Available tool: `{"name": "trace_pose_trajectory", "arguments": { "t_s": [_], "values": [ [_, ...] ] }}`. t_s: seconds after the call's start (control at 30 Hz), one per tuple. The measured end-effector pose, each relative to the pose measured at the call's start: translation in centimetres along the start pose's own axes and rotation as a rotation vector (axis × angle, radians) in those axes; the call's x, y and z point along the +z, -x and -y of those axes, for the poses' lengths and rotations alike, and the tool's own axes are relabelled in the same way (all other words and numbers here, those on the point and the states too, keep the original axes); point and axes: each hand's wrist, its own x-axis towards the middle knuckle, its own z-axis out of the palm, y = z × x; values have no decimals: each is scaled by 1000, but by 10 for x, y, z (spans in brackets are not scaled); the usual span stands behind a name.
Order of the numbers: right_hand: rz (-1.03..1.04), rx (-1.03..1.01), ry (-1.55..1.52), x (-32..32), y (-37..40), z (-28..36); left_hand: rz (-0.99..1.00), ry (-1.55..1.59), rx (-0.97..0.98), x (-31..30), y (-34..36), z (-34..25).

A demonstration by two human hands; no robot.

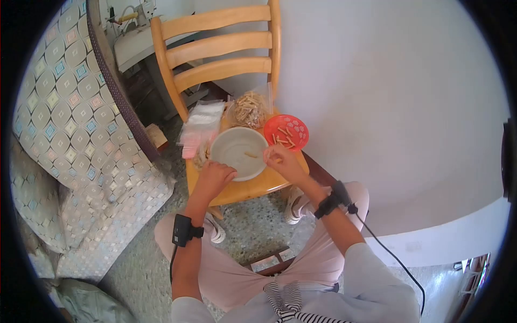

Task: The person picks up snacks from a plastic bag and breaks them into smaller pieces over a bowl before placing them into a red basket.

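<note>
A pale round bowl (239, 133) stands on the seat of a wooden chair, with one tan stick-shaped piece (251, 154) inside. My left hand (217, 175) is at the bowl's front left rim, fingers curled closed; what they hold, if anything, is hidden. Beside it, left of the bowl, lies a clear bag (201, 155) with pale contents. Over the right rim, my right hand (284, 163) has its fingertips pinched together, on something too small to make out. Just behind that hand sits a red perforated basket (295, 123) holding several tan sticks (284, 138).
Behind the bowl a clear bag (250, 110) is filled with tan sticks. Flat clear plastic bags (203, 121) with pink edges are stacked at the seat's left. The chair backrest (218, 56) rises behind; a patterned fabric cover (81, 145) is left, a white wall (388, 107) right.
</note>
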Motion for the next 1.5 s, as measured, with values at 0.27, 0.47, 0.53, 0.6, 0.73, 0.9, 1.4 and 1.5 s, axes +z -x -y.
{"name": "trace_pose_trajectory", "arguments": {
  "t_s": [0.27,0.47,0.53,0.6,0.73,0.9,1.4,1.5],
  "values": [
    [-80,153,232,24,106,25,-6,53,114,4,1,1],
    [178,186,601,-8,121,72,24,46,175,16,-6,-3],
    [170,126,649,-18,110,85,71,48,148,14,-16,-4],
    [195,54,692,-29,92,100,68,108,148,8,-22,-8],
    [206,89,724,-42,36,112,-131,247,219,-7,-42,-29],
    [111,1,461,-26,-18,71,-235,411,210,-19,-50,-38],
    [130,-174,488,14,-72,26,-265,253,-90,-27,-47,-5],
    [115,-272,415,14,-77,24,-192,356,-166,-28,-46,-2]
  ]
}}
